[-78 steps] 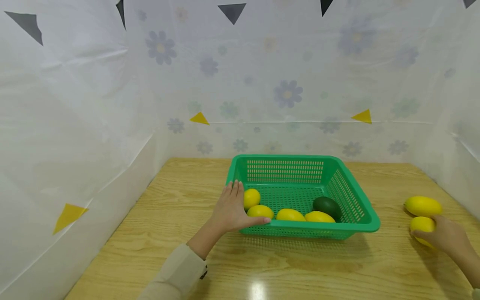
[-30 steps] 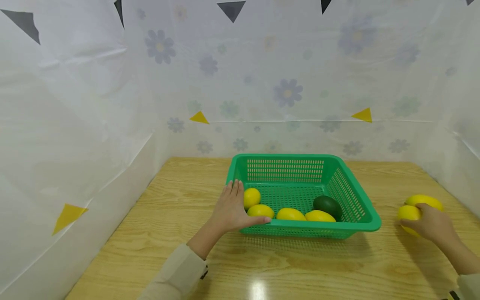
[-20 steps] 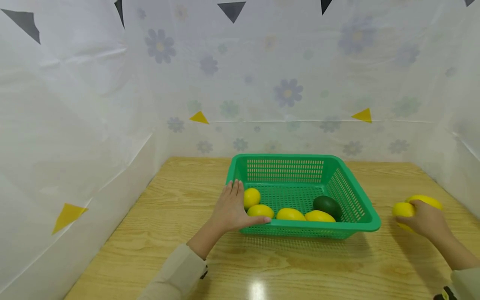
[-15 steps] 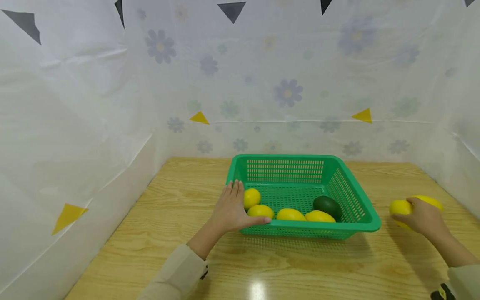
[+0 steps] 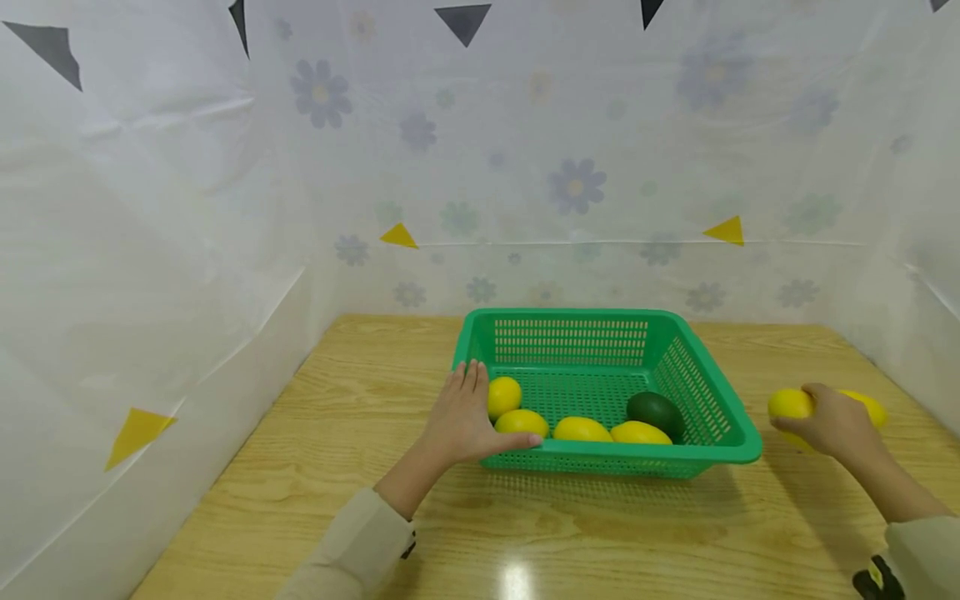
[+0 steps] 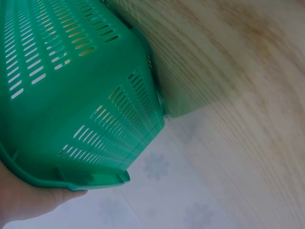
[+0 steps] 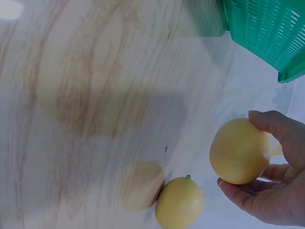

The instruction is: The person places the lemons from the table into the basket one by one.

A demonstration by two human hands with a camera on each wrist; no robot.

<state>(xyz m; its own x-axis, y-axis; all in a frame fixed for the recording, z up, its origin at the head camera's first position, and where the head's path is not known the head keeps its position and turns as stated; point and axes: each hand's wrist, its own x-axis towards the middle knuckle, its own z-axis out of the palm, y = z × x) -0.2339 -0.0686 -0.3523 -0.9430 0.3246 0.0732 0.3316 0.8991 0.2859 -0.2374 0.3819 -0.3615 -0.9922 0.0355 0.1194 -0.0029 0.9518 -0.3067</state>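
The green plastic basket (image 5: 573,450) stands on the table with several yellow fruits (image 5: 581,429) along its near and left sides and a dark green avocado (image 5: 654,414) near its right side. My left hand (image 5: 463,421) rests on its near left corner, fingers straight over the rim and thumb stretched along the front edge. In the left wrist view the basket wall hides most of those fingers. To the right of the basket, my right hand (image 5: 840,425) holds a smooth yellow oval fruit (image 7: 240,151) between thumb and fingers, raised off the tabletop. Another yellow fruit (image 7: 179,202) with a small green stem lies behind that hand.
The wooden table (image 5: 600,533) meets a white flower-patterned sheet (image 5: 573,150) at the back. More white sheeting (image 5: 135,292) encloses the left side, with another panel on the right. Dark and yellow triangles dot these sheets.
My right hand has carried the held fruit up and left, toward the basket, away from the other loose fruit. The left hand and basket have stayed put.
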